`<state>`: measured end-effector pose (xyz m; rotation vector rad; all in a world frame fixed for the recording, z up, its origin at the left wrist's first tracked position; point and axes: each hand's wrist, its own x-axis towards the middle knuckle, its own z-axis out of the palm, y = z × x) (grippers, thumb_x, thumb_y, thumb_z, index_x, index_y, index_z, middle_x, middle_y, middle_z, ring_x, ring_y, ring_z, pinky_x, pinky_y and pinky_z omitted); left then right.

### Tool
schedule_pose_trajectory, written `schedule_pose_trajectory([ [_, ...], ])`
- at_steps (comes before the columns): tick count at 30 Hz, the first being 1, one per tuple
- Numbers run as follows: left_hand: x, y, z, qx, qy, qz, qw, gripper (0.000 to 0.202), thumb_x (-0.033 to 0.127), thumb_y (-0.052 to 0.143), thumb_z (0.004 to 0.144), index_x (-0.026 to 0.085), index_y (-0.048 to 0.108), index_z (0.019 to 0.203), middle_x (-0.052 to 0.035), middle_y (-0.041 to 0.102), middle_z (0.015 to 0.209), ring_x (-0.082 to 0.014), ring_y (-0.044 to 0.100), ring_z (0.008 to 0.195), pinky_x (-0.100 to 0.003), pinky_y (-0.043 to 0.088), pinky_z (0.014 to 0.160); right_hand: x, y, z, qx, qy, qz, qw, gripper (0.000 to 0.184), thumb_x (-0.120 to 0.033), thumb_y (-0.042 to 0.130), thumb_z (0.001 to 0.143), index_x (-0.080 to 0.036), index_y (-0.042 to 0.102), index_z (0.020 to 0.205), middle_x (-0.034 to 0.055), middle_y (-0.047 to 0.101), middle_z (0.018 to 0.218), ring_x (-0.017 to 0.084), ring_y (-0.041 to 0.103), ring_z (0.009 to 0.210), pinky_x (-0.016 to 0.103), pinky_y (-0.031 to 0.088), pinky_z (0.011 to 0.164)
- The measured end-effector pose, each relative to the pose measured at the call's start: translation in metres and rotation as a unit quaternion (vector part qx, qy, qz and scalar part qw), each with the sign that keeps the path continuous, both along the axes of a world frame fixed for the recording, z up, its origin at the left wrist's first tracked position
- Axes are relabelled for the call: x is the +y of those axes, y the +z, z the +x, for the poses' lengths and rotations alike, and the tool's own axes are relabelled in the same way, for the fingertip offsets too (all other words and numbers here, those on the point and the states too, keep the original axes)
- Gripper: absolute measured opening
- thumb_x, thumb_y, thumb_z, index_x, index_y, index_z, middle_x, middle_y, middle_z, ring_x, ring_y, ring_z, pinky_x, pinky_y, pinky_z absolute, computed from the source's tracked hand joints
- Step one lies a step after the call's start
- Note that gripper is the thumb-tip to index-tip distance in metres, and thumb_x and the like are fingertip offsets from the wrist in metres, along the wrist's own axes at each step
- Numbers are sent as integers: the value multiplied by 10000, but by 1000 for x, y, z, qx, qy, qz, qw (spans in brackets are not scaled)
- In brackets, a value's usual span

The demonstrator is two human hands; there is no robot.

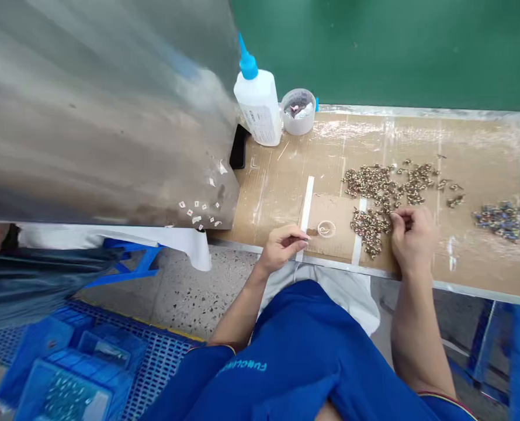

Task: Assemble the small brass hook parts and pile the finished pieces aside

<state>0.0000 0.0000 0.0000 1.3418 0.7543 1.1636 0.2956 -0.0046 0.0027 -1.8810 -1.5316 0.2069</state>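
Note:
My left hand [284, 247] hovers over the front edge of the cardboard-covered bench [273, 204], thumb and fingertips pinched together. Whatever is between them is too small to name. Just right of those fingertips lies a small clear ring-shaped piece [326, 228]. My right hand [414, 237] rests at the right side of a pile of small brass-coloured metal parts [368, 228]. Its thumb and forefinger are closed at the pile's edge, and I cannot see what they hold. White strips [308, 202] run across the cardboard.
A white bottle with a blue nozzle [260, 111] stands by a round tub [298, 117] and a dark phone-like object [239, 147]. Blue-and-brass parts [505, 221] lie far right. A metal surface [111, 117] borders the left; blue crates [67, 380] sit below, near another person's arm.

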Motion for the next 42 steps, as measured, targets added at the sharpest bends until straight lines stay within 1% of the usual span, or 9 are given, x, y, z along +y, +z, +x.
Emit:
schedule_pose_trajectory([
  [11,0,3,0,67,7,-67,996,378,524,718,876,154,688,804,-49,662,776,-134,609,710,-246,491,640,0,1,-7,8,-10,21,1000,161,-362,517,906,-230,549,819,41,576,773,211,549,692,356,434,686],
  [15,18,7,-10,156,35,-15,987,306,458,672,912,163,672,827,-60,688,830,-164,635,776,-288,517,706,0,1,-7,10,0,36,999,181,-372,511,917,-228,569,824,49,597,791,207,560,692,354,448,691],
  [19,61,19,-29,352,170,106,915,112,230,639,907,201,647,800,-56,742,991,-227,631,1049,-433,464,1037,1,0,-7,7,11,43,999,190,-372,505,922,-230,571,815,55,611,794,211,573,710,356,462,703],
  [21,87,24,-37,430,217,117,868,101,164,637,880,210,633,790,-55,740,1055,-251,599,1137,-461,426,1095,1,0,-7,10,15,47,999,191,-373,505,924,-231,574,818,56,619,793,212,576,711,354,465,698],
  [24,123,28,-42,498,265,96,820,153,118,624,845,210,589,729,-68,727,978,-267,604,1107,-450,439,1080,1,-1,-7,14,20,56,998,193,-370,502,935,-229,580,828,58,628,795,212,579,707,353,467,689],
  [28,159,34,-41,541,282,37,791,191,136,594,841,211,535,676,-66,673,794,-249,639,886,-383,495,910,1,-3,-6,12,23,62,998,198,-372,496,943,-231,574,827,62,637,797,221,588,732,363,468,705],
  [34,172,50,-34,534,251,26,807,143,184,582,861,200,560,721,-47,682,774,-214,641,784,-316,466,776,0,-2,-6,19,19,60,998,177,-360,502,938,-233,573,838,59,634,796,222,594,737,365,482,702],
  [38,152,51,-30,508,222,47,831,128,197,559,881,195,560,752,-44,689,815,-204,642,802,-317,470,796,-2,0,-7,21,10,58,998,168,-349,501,938,-225,599,880,63,640,836,213,600,731,362,501,692],
  [42,123,36,-21,482,186,59,854,131,196,548,896,202,546,765,-33,666,815,-198,633,809,-320,490,802,-5,-1,-7,30,4,44,999,182,-356,500,943,-220,619,929,81,650,909,217,610,763,377,523,720],
])
